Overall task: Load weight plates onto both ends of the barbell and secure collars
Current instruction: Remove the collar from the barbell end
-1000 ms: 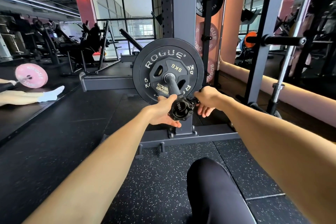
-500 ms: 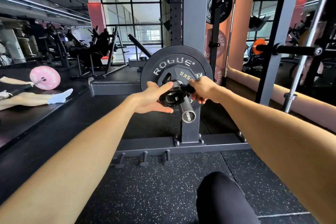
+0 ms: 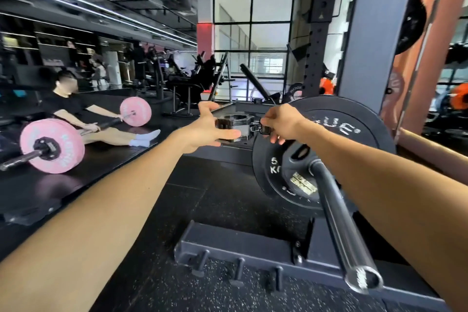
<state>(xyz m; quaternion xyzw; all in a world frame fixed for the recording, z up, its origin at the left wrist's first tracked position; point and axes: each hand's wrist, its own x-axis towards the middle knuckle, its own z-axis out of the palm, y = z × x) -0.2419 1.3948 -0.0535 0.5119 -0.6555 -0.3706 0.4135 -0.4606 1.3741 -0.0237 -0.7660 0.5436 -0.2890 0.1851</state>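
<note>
Collar (image 3: 236, 127) off the bar, held in the air at about 10 o'clock from the loaded black plate (image 3: 326, 149): left hand (image 3: 205, 126) cups its body with fingers spread wide, right hand (image 3: 279, 123) pinches the lever tab. Bare sleeve (image 3: 339, 225) runs out toward 5 o'clock. Collar looks light, rigid plastic; best held by the ring body, lever kept free for clamping.

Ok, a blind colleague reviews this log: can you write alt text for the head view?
Two hands hold a black collar in the air, off the bar: the left hand cups its side, the right hand pinches its lever. To the right, the barbell sleeve carries black plates and no collar.
</note>
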